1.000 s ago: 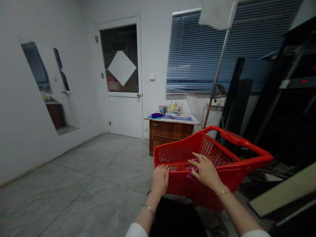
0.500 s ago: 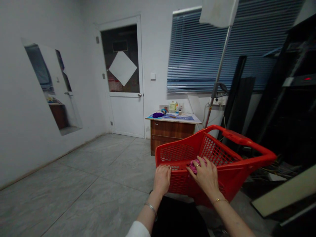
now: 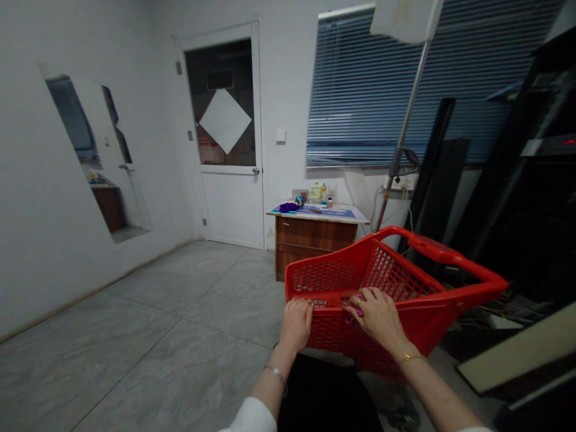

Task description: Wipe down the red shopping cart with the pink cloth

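Note:
A red plastic shopping cart [image 3: 324, 273] with lattice sides stands in front of me, its handle toward the right. My left hand [image 3: 296, 324] is closed over the near rim, fingers curled to the inside. Farther right along the same rim, my right hand [image 3: 378, 313] is closed on a crumpled pink cloth [image 3: 355, 309]. The cloth lies against the rim, with a bit of it hanging on the outer side. Most of it is hidden under my fingers.
Behind the cart stands a brown wooden cabinet [image 3: 315, 234] with a purple cloth [image 3: 289, 207] and small packages on top. A metal pole [image 3: 407, 114] and dark panels [image 3: 432, 174] lean at the right. Grey floor [image 3: 180, 336] stretches left toward a white door [image 3: 231, 207].
My right hand and the pink cloth have shifted slightly on the rim, and less pink shows above the fingers. My left hand keeps its grip. The view has tilted a little.

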Motion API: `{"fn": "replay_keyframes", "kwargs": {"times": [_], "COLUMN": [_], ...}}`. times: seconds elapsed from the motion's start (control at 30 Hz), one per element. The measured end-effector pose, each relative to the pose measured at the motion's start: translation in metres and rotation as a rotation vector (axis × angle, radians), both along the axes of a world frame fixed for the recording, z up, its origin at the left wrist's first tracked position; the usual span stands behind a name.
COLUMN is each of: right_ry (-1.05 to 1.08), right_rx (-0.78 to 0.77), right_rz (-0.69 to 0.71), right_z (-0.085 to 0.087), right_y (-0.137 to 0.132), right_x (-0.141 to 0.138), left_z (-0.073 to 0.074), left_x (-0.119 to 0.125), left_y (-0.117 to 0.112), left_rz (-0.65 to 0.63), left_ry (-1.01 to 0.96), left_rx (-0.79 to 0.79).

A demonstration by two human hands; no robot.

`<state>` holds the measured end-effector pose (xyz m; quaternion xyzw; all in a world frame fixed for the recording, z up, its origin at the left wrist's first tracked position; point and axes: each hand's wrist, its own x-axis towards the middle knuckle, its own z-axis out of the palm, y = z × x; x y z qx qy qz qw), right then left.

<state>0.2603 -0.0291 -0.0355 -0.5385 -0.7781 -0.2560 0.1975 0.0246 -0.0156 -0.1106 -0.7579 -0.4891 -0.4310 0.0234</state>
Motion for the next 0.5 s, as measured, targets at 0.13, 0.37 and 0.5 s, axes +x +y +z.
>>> {"fn": "replay_keyframes", "kwargs": {"times": [0.13,0.37,0.5], "right_ry": [-0.010,-0.057,-0.007], "right_rx": [0.066,0.072,0.099], "right_rz": [0.029,0.061,0.074], "right_z": [-0.010,-0.022,-0.026], "right_y": [0.002,0.012,0.010], "right_x": [0.006,0.016,-0.014], "left_z": [0.001,0.001,0.001], "left_x": [0.000,0.003,0.004], "left_y": [0.001,0.002,0.005], "left_rz": [0.004,0.010,0.050], "left_ry": [0.009,-0.008,-0.010], "left_rx": [0.000,0.007,0.007]}}
